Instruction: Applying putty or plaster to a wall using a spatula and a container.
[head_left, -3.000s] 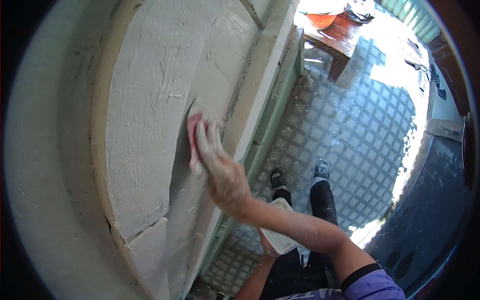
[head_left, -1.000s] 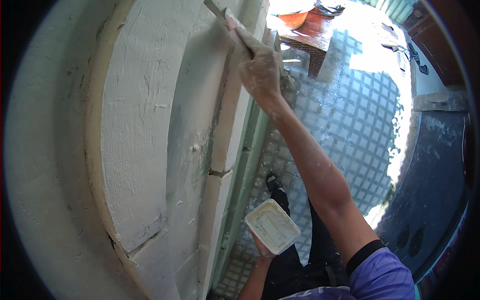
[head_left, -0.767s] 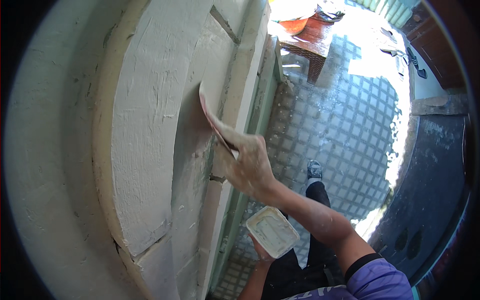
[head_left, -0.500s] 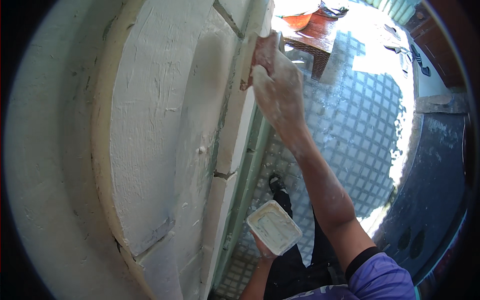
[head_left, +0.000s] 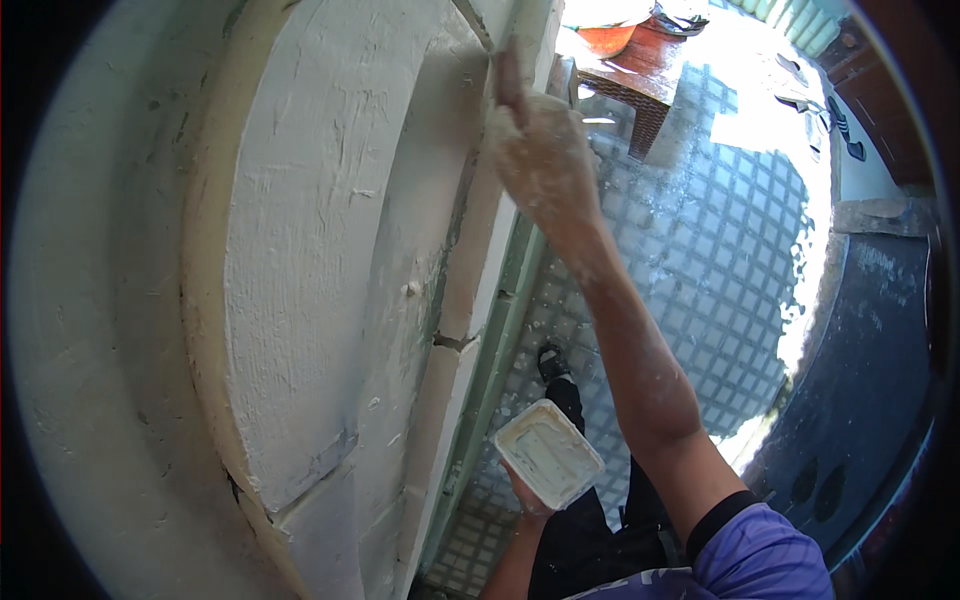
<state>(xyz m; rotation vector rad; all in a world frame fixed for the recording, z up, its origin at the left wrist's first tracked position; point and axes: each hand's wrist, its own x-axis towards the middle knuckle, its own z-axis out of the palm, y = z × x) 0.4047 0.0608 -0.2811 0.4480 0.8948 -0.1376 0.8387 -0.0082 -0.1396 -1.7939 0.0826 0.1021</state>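
My right hand (head_left: 548,160), dusted with white, is closed on a reddish-brown putty spreader (head_left: 511,82) near the top of the view. Motion smears the spreader, and its edge lies at the wall's groove, though whether it touches cannot be told. Low in the middle, my left hand (head_left: 527,494) holds a white rectangular tub (head_left: 550,456) from below and the side. Whitish paste coats the inside of the tub. Beside the hands rises the wall (head_left: 300,230), covered in rough, streaky white filler, with a smoother grey-white band along it.
Cracks cross the wall's edge, which meets a green strip (head_left: 478,400). A brown table (head_left: 640,75) with an orange basin (head_left: 606,40) stands at the far end. Patterned tiles (head_left: 700,250) cover the floor. Sandals (head_left: 845,130) lie far right, above a dark panel (head_left: 850,370).
My right hand has shifted slightly left and down, and turned, with the spreader now blurred and seen more edge-on. My left hand and the tub stay nearly where they were.
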